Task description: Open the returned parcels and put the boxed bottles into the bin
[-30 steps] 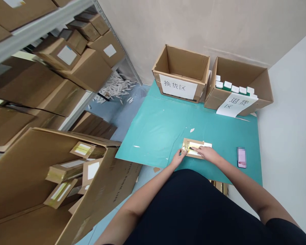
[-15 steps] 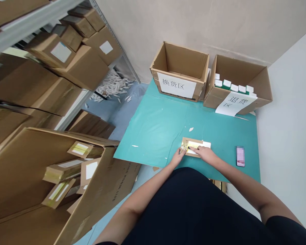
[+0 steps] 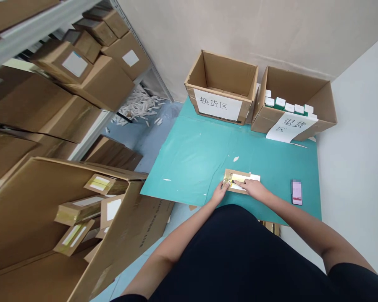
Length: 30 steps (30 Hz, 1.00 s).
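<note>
A small cardboard box (image 3: pixel 239 191) with yellowish tape and a white label lies flat near the front edge of the green-covered table. My left hand (image 3: pixel 219 193) grips its left end, fingers closed at the near corner. Over the label is my right hand (image 3: pixel 255 188), its fingers closed round a small dark tool (image 3: pixel 233 181) that looks like a box cutter. The tool's tip meets the taped area close to my left fingers. Most of the tool is hidden by the hand.
A phone (image 3: pixel 297 192) lies to the right. Two open cartons stand at the back: a left carton (image 3: pixel 189 94) and a right carton (image 3: pixel 327 113) holding several white-and-green boxes. A large carton (image 3: pixel 151 218) with small parcels is at left, beside shelving (image 3: pixel 91 136).
Both hands stay almost in place on the small box, with the dark tool still at the taped end. The view has shifted very slightly.
</note>
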Each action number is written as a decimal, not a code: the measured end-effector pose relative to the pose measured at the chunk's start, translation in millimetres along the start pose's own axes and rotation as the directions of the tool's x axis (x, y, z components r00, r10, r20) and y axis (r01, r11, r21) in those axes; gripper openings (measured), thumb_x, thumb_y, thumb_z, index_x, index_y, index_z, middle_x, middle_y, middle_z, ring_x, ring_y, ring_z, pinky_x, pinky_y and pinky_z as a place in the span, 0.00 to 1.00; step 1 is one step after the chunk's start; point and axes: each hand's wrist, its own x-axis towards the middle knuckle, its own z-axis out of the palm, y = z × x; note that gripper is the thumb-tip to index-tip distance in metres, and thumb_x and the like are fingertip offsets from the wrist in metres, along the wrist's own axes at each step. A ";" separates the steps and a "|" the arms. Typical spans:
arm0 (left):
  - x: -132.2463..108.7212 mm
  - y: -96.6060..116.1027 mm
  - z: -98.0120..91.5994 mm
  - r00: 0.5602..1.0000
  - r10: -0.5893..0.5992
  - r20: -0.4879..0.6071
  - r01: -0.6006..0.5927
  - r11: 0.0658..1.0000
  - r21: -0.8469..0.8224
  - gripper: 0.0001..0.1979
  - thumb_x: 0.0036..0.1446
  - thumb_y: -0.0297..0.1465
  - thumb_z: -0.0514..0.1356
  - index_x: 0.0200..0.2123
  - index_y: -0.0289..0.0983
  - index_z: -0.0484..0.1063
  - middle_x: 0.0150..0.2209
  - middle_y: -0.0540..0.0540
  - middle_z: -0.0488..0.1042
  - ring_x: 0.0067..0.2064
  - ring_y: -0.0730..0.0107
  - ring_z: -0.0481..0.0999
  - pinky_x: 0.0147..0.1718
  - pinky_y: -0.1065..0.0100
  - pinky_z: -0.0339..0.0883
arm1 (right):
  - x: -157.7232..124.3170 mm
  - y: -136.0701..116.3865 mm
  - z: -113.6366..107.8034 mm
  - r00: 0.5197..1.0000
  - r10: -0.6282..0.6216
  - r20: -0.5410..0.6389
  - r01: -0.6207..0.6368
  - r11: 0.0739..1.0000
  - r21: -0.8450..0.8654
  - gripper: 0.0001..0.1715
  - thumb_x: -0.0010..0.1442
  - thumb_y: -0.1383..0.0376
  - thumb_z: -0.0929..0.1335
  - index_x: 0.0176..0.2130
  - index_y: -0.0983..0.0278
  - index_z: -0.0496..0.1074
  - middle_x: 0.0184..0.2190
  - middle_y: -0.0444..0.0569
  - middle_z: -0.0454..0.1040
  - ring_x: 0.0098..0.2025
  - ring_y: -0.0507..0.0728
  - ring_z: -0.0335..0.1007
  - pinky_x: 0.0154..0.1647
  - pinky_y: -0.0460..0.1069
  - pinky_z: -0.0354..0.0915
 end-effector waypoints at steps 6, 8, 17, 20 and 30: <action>1.8 -0.3 -1.2 0.995 0.103 -0.011 -0.102 0.994 0.033 0.25 0.63 0.45 0.58 0.56 0.35 0.72 0.54 0.38 0.78 0.56 0.52 0.76 0.55 0.58 0.68 | 0.5 6.4 4.2 1.000 0.004 0.012 -0.004 1.000 -0.016 0.37 0.68 0.73 0.60 0.70 0.48 0.56 0.44 0.51 0.75 0.41 0.58 0.73 0.40 0.48 0.60; 2.1 -0.4 -2.9 0.990 0.137 -0.024 -0.136 0.989 0.058 0.25 0.62 0.46 0.59 0.54 0.35 0.74 0.54 0.39 0.78 0.57 0.53 0.75 0.57 0.58 0.66 | -0.8 9.2 5.2 1.000 0.018 0.018 -0.017 0.999 -0.029 0.36 0.68 0.72 0.59 0.70 0.47 0.57 0.45 0.52 0.75 0.40 0.58 0.73 0.39 0.48 0.61; -2.5 -1.9 -14.1 0.973 0.202 -0.115 -0.183 0.971 0.154 0.30 0.55 0.46 0.66 0.57 0.37 0.70 0.51 0.39 0.77 0.49 0.58 0.78 0.50 0.60 0.72 | -7.6 18.2 8.0 0.999 -0.035 -0.034 0.035 0.999 0.004 0.36 0.68 0.73 0.60 0.70 0.48 0.58 0.44 0.51 0.76 0.41 0.58 0.72 0.39 0.47 0.61; -3.1 -2.3 -13.5 0.964 0.251 -0.091 -0.245 0.967 0.074 0.28 0.55 0.43 0.67 0.56 0.37 0.69 0.53 0.38 0.76 0.52 0.59 0.77 0.51 0.60 0.72 | -9.1 19.2 10.6 0.997 -0.054 -0.057 0.056 0.998 0.021 0.36 0.68 0.72 0.60 0.70 0.49 0.58 0.43 0.51 0.76 0.41 0.58 0.72 0.40 0.48 0.61; 2.8 -10.7 -7.4 0.945 0.295 -0.139 -0.290 0.955 0.057 0.29 0.55 0.43 0.66 0.57 0.38 0.68 0.57 0.36 0.72 0.56 0.58 0.75 0.55 0.58 0.71 | -5.9 19.5 8.9 0.999 -0.043 -0.017 0.043 0.999 -0.005 0.35 0.69 0.70 0.60 0.70 0.48 0.57 0.44 0.51 0.77 0.41 0.57 0.73 0.40 0.47 0.61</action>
